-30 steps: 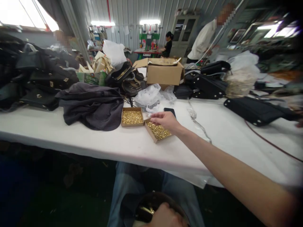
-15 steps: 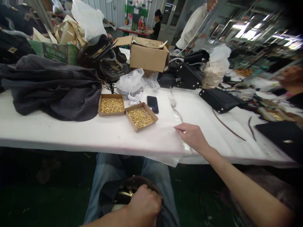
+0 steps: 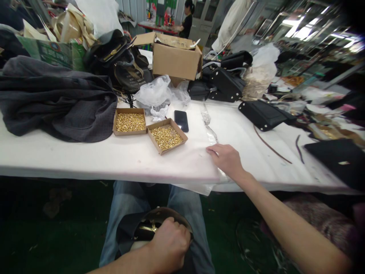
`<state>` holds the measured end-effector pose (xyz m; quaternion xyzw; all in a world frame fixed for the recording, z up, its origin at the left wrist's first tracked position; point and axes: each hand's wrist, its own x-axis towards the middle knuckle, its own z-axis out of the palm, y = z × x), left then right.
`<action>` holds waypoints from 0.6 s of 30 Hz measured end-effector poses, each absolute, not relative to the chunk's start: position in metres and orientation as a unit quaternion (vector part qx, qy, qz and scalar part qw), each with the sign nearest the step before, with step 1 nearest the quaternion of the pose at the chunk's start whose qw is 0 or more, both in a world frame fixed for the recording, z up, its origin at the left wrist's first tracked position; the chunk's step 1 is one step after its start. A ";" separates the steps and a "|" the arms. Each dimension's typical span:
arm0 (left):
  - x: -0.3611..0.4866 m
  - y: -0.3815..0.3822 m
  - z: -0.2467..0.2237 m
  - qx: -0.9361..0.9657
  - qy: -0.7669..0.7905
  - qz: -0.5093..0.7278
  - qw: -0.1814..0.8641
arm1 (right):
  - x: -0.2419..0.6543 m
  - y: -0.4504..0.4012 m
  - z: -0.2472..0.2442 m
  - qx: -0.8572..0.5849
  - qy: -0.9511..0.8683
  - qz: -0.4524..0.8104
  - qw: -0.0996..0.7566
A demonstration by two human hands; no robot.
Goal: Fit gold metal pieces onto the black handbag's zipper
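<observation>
A dark bag (image 3: 159,214) with a gold zipper (image 3: 146,228) rests on my lap between my knees. My left hand (image 3: 171,243) is closed over its upper edge, fingers curled and partly hidden. Over the white tabletop, my right hand (image 3: 226,158) has thumb and fingers pinched together; whatever they hold, if anything, is too small to make out. A strip of clear plastic (image 3: 211,134) lies right by those fingers. To their left are two shallow cardboard trays, a left one (image 3: 129,133) and a right one (image 3: 159,149), both full of small gold metal pieces (image 3: 168,137).
A phone (image 3: 181,121) lies behind the right tray. Dark cloth (image 3: 59,102) covers the table's left side. Crumpled plastic bags (image 3: 155,93), a cardboard box (image 3: 176,61) and black bag parts (image 3: 261,114) stand behind. Brown strips (image 3: 270,144) lie to the right. People are in the background.
The camera view has shifted slightly, so the table sits a little higher in it. Both hands keep nearly the same pose. Another person's hand at the right edge is gone from view.
</observation>
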<state>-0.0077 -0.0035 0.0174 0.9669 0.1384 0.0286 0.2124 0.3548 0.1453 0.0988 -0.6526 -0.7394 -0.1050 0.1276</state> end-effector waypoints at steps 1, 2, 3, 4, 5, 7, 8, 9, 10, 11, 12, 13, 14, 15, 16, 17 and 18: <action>-0.008 -0.004 0.018 0.967 0.138 0.030 0.212 | 0.355 0.146 0.100 -0.665 -0.730 -0.100 0.124; -0.008 -0.004 0.018 0.967 0.139 0.030 0.213 | 0.355 0.146 0.100 -0.682 -0.715 -0.090 0.127; -0.008 -0.004 0.019 0.966 0.140 0.030 0.214 | 0.356 0.147 0.101 -0.701 -0.697 -0.071 0.136; -0.009 -0.004 0.020 0.966 0.142 0.030 0.214 | 0.357 0.148 0.102 -0.719 -0.677 -0.047 0.149; -0.009 -0.004 0.021 0.965 0.145 0.030 0.215 | 0.359 0.149 0.102 -0.734 -0.659 -0.020 0.162; -0.009 -0.004 0.022 0.965 0.149 0.031 0.214 | 0.365 0.153 0.102 -0.753 -0.633 0.029 0.176; -0.009 -0.004 0.023 0.965 0.151 0.031 0.213 | 0.368 0.155 0.102 -0.760 -0.625 0.043 0.173; -0.008 -0.004 0.023 0.965 0.151 0.031 0.213 | 0.370 0.156 0.102 -0.764 -0.622 0.049 0.165; -0.008 -0.004 0.024 0.965 0.152 0.030 0.212 | 0.372 0.158 0.102 -0.765 -0.623 0.048 0.154; -0.008 -0.004 0.024 0.965 0.153 0.030 0.212 | 0.373 0.159 0.103 -0.764 -0.627 0.045 0.143; -0.008 -0.004 0.025 0.965 0.153 0.028 0.212 | 0.374 0.160 0.104 -0.759 -0.636 0.041 0.133; -0.008 -0.003 0.025 0.965 0.153 0.028 0.212 | 0.373 0.159 0.104 -0.752 -0.646 0.036 0.125; -0.009 -0.003 0.026 0.964 0.154 0.028 0.213 | 0.372 0.158 0.105 -0.744 -0.656 0.034 0.120; -0.009 -0.003 0.026 0.964 0.156 0.028 0.215 | 0.370 0.156 0.107 -0.737 -0.665 0.031 0.116; -0.009 -0.003 0.026 0.963 0.158 0.028 0.216 | 0.367 0.153 0.108 -0.732 -0.672 0.025 0.109; -0.010 -0.003 0.026 0.963 0.160 0.028 0.217 | 0.364 0.150 0.109 -0.726 -0.681 0.012 0.100; -0.010 -0.003 0.026 0.962 0.161 0.029 0.218 | 0.361 0.147 0.110 -0.719 -0.689 -0.005 0.089</action>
